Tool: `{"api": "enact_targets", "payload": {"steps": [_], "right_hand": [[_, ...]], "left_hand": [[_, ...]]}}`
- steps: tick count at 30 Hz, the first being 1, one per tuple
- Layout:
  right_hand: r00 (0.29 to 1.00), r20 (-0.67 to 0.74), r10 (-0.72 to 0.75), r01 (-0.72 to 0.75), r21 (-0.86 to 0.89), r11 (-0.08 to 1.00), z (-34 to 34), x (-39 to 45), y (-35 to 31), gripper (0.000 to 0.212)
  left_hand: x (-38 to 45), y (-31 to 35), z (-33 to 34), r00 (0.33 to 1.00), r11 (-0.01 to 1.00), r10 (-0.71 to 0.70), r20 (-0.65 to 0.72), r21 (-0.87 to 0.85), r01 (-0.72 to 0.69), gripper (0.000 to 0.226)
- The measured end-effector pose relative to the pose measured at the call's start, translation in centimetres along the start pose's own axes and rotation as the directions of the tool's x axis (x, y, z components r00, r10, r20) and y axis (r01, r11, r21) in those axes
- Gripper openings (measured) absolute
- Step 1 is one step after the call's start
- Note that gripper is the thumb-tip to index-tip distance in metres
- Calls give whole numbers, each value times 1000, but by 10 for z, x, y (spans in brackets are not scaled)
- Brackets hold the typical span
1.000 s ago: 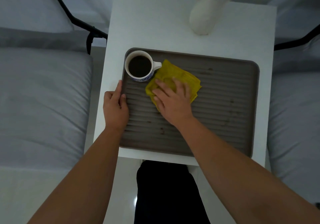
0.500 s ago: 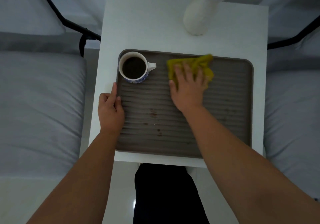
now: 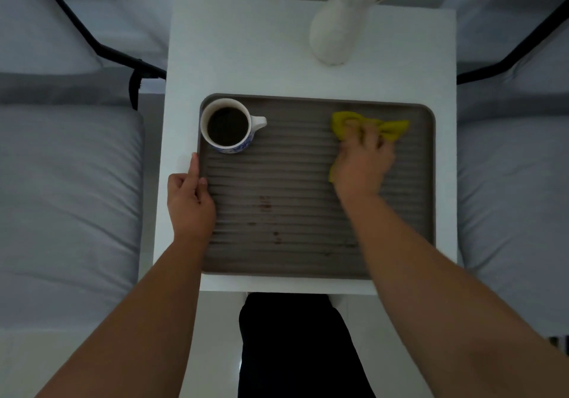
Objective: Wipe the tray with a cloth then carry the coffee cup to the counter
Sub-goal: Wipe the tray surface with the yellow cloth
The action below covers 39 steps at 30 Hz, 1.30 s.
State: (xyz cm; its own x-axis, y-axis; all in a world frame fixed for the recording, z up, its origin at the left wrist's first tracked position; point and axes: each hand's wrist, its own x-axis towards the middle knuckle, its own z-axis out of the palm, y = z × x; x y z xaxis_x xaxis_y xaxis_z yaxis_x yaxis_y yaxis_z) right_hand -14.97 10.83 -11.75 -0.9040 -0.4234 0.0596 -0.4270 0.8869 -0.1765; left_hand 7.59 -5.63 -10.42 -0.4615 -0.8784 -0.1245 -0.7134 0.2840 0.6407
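right hand (image 3: 361, 163) presses a yellow cloth (image 3: 389, 128) flat on the ribbed tray (image 3: 308, 182), fingers spread over it. left hand (image 3: 191, 200) grips the tray's edge, fingers curled. coffee cup (image 3: 228, 126) stands on the tray just beyond the left hand, well left of the right hand.
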Motion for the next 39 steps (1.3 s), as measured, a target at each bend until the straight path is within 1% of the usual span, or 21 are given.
{"api": "enact_targets", "payload": {"steps": [2, 3, 5, 7, 9, 11, 13, 15, 17, 19, 21, 23, 25, 27, 28, 30, 32, 34, 35, 37, 39], "right_hand": [[982, 70, -177, 172, 70, 983, 4, -14, -42, 44], [971, 107, -215, 206, 92, 974, 3, -21, -60, 44], [961, 155, -228, 215, 96, 972, 0, -23, -74, 42], [961, 156, -229, 223, 59, 973, -5, -12, -51, 40], [977, 148, -156, 156, 12, 988, -12, -3, -5, 42], [990, 138, -19, 23, -26, 999, -22, 2, 48, 49], [990, 103, 93, -90, -30, 995, -30, 2, 81, 49], [985, 75, 154, -151, -49, 987, -26, 0, 81, 48], [982, 65, 177, -173, -57, 983, -18, -9, 56, 45], [991, 44, 128, -126, -32, 991, -13, -29, 17, 44], [998, 58, 31, -34, 40, 999, -6, -57, -27, 48], [991, 91, -97, 86, 120, 989, -2, -87, -73, 52], [958, 139, -252, 227, 174, 958, -2, -115, -111, 52], [907, 196, -374, 333, 212, 919, -1, -130, -125, 52], [894, 201, -400, 356, 220, 908, 0, -131, -120, 52], [899, 164, -407, 370, 215, 904, 2, -127, -93, 51], [921, 110, -373, 351, 176, 920, -2, -121, -49, 53], [957, 70, -280, 273, 99, 957, -12, -117, 7, 54], [975, 63, -211, 208, 58, 976, -19, -115, 34, 53], [998, 60, -31, 32, -7, 999, -32, -115, 75, 51], [985, 47, 166, -166, -21, 986, -34, -116, 84, 45]], "left_hand": [[0, 1, 0, 1000, 1000, 0, 4, 3, 0, 48], [0, 0, 0, 1000, 1000, 5, 5, 4, -5, 48], [0, -1, 0, 1000, 1000, 8, 5, 6, -8, 48], [0, -1, -1, 1000, 1000, 6, 5, -1, -6, 47], [0, 0, -1, 1000, 1000, 2, 0, -11, -2, 46], [1, 0, -1, 1000, 1000, 3, 0, -21, -3, 46], [1, 0, -1, 1000, 1000, 6, 6, -28, -6, 46], [1, 0, 0, 1000, 999, 11, 13, -36, -11, 46], [1, 0, 0, 1000, 999, -10, 19, -46, 11, 46], [1, 1, 0, 1000, 999, -1, 14, -43, 1, 46], [1, 0, 0, 1000, 999, 12, 10, -46, -11, 46], [1, 0, 0, 1000, 999, 12, 5, -46, -12, 47], [2, -2, 0, 1000, 999, 18, 2, -40, -18, 47], [3, -2, 0, 1000, 999, 11, 5, -39, -11, 47], [3, -2, 0, 1000, 999, 6, 9, -38, -6, 47], [2, -2, 0, 1000, 999, 10, 18, -40, -9, 46], [2, -1, -1, 1000, 999, 2, 30, -45, -1, 46], [2, -1, -1, 999, 999, -11, 39, -51, 13, 46], [2, -1, -1, 999, 999, -11, 39, -53, 14, 46], [2, -2, -1, 999, 998, -14, 41, -62, 16, 46], [2, -2, -1, 999, 996, -17, 43, -81, 21, 45]]}}
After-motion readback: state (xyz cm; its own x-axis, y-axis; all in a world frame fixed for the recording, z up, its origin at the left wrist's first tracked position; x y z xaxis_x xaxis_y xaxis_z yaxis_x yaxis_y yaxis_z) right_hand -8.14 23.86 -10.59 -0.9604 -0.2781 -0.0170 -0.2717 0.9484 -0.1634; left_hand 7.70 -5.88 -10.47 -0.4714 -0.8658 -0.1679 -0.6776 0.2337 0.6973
